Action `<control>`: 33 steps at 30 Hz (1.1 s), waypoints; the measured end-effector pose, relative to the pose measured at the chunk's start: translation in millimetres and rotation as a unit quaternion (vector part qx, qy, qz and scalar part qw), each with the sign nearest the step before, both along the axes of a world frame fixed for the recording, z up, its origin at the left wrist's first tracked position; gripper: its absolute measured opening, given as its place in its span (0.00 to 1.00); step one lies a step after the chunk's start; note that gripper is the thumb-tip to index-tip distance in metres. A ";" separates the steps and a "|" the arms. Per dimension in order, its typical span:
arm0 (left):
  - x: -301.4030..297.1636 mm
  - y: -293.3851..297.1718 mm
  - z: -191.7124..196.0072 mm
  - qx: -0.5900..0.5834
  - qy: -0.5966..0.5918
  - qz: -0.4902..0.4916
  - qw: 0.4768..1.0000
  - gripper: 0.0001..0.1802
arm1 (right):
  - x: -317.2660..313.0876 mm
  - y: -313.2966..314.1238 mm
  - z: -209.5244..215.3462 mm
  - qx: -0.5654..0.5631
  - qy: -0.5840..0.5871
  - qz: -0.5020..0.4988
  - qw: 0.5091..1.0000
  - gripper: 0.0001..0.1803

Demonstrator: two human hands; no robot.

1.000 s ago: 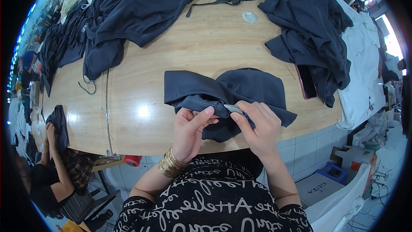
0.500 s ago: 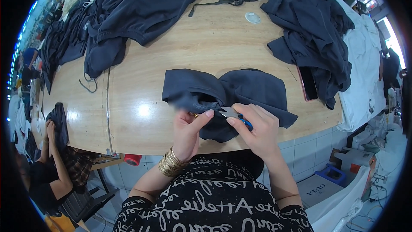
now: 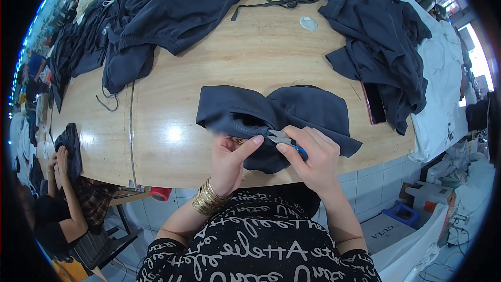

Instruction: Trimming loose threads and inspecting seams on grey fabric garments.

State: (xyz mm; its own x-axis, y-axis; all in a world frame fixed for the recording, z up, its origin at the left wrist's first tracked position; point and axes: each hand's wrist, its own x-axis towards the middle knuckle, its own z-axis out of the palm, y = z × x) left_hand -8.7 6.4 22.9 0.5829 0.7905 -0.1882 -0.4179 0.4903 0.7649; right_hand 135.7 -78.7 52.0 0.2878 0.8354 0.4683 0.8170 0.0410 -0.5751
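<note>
Bare across the middle of the worktop (image 3: 209, 68), between piled clothes (image 3: 177, 15) along the far left and right and the dark garment (image 3: 318, 107) bunched near the front edge. Pinched at a seamed edge by the left hand (image 3: 232, 159) and met just beside by the right hand (image 3: 315, 154), clamped on blue-handled snips (image 3: 281, 139) with blades parted at the cloth.
</note>
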 end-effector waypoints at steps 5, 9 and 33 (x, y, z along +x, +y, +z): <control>0.8 -0.6 1.8 0.006 -0.003 0.013 1.000 0.11 | -0.1 1.1 -1.7 -0.001 -0.027 -0.005 1.000 0.12; -1.9 1.1 -1.6 0.011 0.008 -0.004 1.000 0.12 | -0.4 0.8 -1.4 -0.001 -0.050 -0.011 0.999 0.12; 2.5 4.3 4.6 -0.033 0.020 -0.021 0.999 0.12 | -0.9 -3.7 -0.3 -0.011 0.051 -0.015 0.999 0.12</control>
